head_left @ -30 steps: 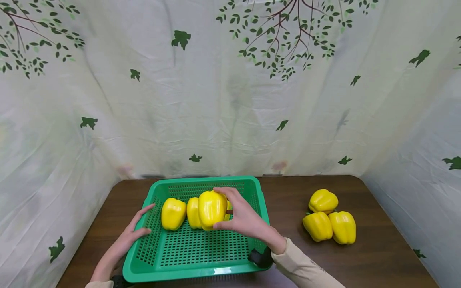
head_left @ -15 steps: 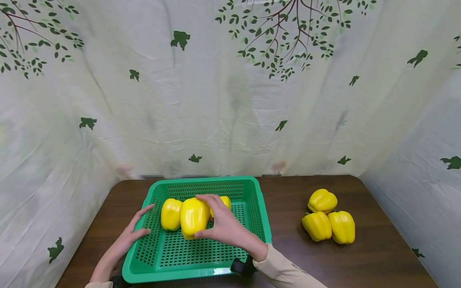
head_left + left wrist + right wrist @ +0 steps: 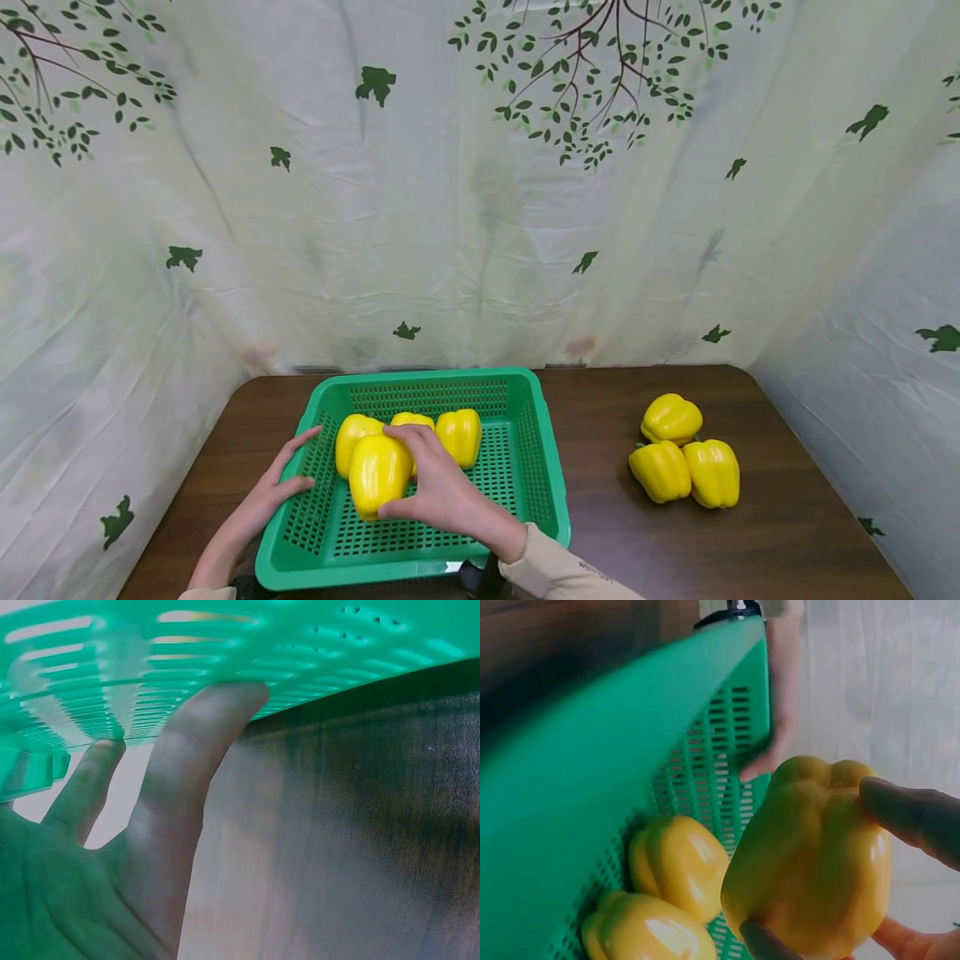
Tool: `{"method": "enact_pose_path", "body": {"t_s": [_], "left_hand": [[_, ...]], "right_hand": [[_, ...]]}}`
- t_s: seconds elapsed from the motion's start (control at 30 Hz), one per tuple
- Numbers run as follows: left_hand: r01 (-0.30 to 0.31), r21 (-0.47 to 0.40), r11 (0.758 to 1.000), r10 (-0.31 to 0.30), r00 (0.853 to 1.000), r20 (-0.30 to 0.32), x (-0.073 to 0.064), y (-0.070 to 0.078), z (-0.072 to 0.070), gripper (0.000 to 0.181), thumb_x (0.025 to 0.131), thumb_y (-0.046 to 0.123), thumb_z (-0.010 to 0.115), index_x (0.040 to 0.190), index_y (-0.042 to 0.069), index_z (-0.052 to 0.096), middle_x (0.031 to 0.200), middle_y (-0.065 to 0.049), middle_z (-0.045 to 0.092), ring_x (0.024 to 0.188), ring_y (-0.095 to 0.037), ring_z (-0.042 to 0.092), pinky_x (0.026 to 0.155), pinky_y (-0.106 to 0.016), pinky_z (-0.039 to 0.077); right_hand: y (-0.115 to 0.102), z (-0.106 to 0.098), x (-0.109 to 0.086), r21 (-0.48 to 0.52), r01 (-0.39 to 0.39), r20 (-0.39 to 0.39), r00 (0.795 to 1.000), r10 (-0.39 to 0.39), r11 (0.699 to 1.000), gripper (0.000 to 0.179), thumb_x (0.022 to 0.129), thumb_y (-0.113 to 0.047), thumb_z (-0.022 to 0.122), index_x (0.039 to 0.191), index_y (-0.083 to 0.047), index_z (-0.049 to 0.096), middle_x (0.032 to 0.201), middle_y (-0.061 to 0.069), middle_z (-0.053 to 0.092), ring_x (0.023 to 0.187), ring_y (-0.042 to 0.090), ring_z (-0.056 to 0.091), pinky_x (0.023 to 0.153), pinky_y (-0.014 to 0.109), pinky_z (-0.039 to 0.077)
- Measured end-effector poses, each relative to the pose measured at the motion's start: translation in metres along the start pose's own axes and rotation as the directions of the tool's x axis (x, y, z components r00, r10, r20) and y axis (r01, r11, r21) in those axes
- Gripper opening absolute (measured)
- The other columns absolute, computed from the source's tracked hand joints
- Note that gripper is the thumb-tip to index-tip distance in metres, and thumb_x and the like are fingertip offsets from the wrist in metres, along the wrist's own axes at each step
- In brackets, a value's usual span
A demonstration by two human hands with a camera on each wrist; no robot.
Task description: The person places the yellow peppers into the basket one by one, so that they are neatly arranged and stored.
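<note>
My right hand (image 3: 446, 487) grips a yellow bell pepper (image 3: 377, 479) over the front left part of a green plastic basket (image 3: 360, 573). In the right wrist view fingers (image 3: 919, 821) press on both ends of that bell pepper (image 3: 810, 855), which is raised above the others. Behind it in the basket lie 3 more yellow peppers, a left one (image 3: 356, 435), a middle one (image 3: 412, 419) partly hidden, and a right one (image 3: 459, 437). My left hand (image 3: 262, 496) rests against the basket's left side with fingers extended; the left wrist view shows its thumb (image 3: 180, 772) touching the slotted wall.
On the brown wooden table (image 3: 600, 533), right of the basket, 3 more yellow peppers (image 3: 671, 419) lie in a cluster. A pale curtain (image 3: 480, 208) with printed leaves hangs behind the table and along both sides.
My right hand has carried the bell pepper left and toward me, from over the middle of the basket to its front left. The peppers behind it are more exposed. My left hand stays put.
</note>
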State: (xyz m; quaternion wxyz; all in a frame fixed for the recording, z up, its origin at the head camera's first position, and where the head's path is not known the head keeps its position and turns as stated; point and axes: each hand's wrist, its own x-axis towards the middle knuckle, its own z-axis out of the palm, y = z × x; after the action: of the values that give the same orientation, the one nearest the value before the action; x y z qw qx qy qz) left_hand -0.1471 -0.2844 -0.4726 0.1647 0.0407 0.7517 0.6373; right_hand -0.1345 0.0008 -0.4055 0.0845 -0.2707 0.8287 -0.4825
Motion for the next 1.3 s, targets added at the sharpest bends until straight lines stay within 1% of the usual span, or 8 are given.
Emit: {"method": "enact_pose_path", "body": {"t_s": [0.13, 0.3, 0.37, 0.53, 0.6, 1.03, 1.3], "left_hand": [[-0.001, -0.002, 1.000, 0.001, 1.000, 0.003, 0.000, 0.000, 0.000, 0.066, 0.097, 0.007, 0.045, 0.152, 0.019, 0.011, 0.153, -0.023, 0.001, 0.115, -0.038, 0.048, 0.079, -0.046, 0.053], [0.002, -0.013, 1.000, -0.002, 1.000, 0.012, 0.000, 0.000, -0.001, 0.067, 0.097, 0.008, 0.046, 0.152, 0.019, 0.010, 0.153, -0.023, 0.002, 0.114, -0.037, 0.049, 0.080, -0.046, 0.053], [-0.002, -0.011, 1.000, 0.002, 1.000, 0.013, 0.000, 0.000, -0.001, 0.067, 0.097, 0.008, 0.046, 0.152, 0.019, 0.010, 0.153, -0.023, 0.002, 0.114, -0.035, 0.050, 0.080, -0.045, 0.053], [-0.017, -0.031, 0.999, 0.018, 0.999, 0.029, -0.001, -0.002, -0.001, 0.067, 0.097, 0.006, 0.045, 0.152, 0.019, 0.010, 0.153, -0.024, 0.003, 0.111, -0.034, 0.052, 0.078, -0.046, 0.053], [-0.018, -0.041, 0.999, 0.020, 0.999, 0.036, -0.001, -0.002, -0.002, 0.067, 0.097, 0.006, 0.044, 0.152, 0.019, 0.009, 0.152, -0.025, 0.003, 0.111, -0.035, 0.052, 0.078, -0.047, 0.053], [0.004, -0.037, 0.999, -0.003, 1.000, 0.026, -0.001, -0.002, -0.001, 0.066, 0.098, 0.008, 0.044, 0.152, 0.022, 0.009, 0.153, -0.023, 0.001, 0.109, -0.037, 0.053, 0.077, -0.049, 0.053], [0.009, -0.040, 0.999, -0.008, 1.000, 0.021, -0.001, -0.002, -0.001, 0.066, 0.098, 0.008, 0.044, 0.152, 0.022, 0.010, 0.153, -0.023, 0.001, 0.109, -0.037, 0.053, 0.076, -0.049, 0.053]], "right_hand": [[0.000, 0.006, 0.001, -0.010, -0.006, -0.002, 1.000, 0.006, 1.000, 0.079, 0.074, -0.018, 0.083, 0.141, -0.014, 0.042, 0.138, 0.005, 0.039, 0.118, 0.019, 0.045, 0.091, 0.028, 0.043], [0.002, 0.014, 0.002, 0.003, -0.017, 0.000, 1.000, 0.017, 1.000, 0.079, 0.073, -0.017, 0.083, 0.140, -0.014, 0.042, 0.137, 0.006, 0.038, 0.114, 0.017, 0.047, 0.085, 0.024, 0.046], [0.002, 0.017, 0.002, -0.004, -0.025, 0.001, 1.000, 0.025, 1.000, 0.079, 0.073, -0.017, 0.083, 0.141, -0.014, 0.042, 0.136, 0.005, 0.039, 0.113, 0.016, 0.047, 0.085, 0.025, 0.046], [0.004, 0.025, 0.001, -0.061, -0.021, -0.009, 1.000, 0.020, 0.998, 0.080, 0.073, -0.020, 0.084, 0.141, -0.014, 0.042, 0.136, 0.005, 0.040, 0.117, 0.017, 0.046, 0.094, 0.030, 0.042], [0.005, 0.028, 0.001, -0.073, -0.016, -0.015, 1.000, 0.015, 0.997, 0.080, 0.073, -0.020, 0.084, 0.140, -0.014, 0.041, 0.136, 0.005, 0.040, 0.117, 0.017, 0.046, 0.095, 0.030, 0.041], [0.013, 0.040, 0.001, -0.033, -0.037, -0.018, 0.999, 0.036, 0.999, 0.077, 0.075, -0.019, 0.082, 0.140, -0.013, 0.041, 0.134, 0.005, 0.039, 0.114, 0.016, 0.047, 0.094, 0.030, 0.042], [0.016, 0.046, 0.002, -0.050, -0.051, -0.028, 0.998, 0.050, 0.997, 0.079, 0.073, -0.019, 0.084, 0.139, -0.011, 0.041, 0.133, 0.006, 0.039, 0.113, 0.017, 0.047, 0.094, 0.030, 0.042]]}}
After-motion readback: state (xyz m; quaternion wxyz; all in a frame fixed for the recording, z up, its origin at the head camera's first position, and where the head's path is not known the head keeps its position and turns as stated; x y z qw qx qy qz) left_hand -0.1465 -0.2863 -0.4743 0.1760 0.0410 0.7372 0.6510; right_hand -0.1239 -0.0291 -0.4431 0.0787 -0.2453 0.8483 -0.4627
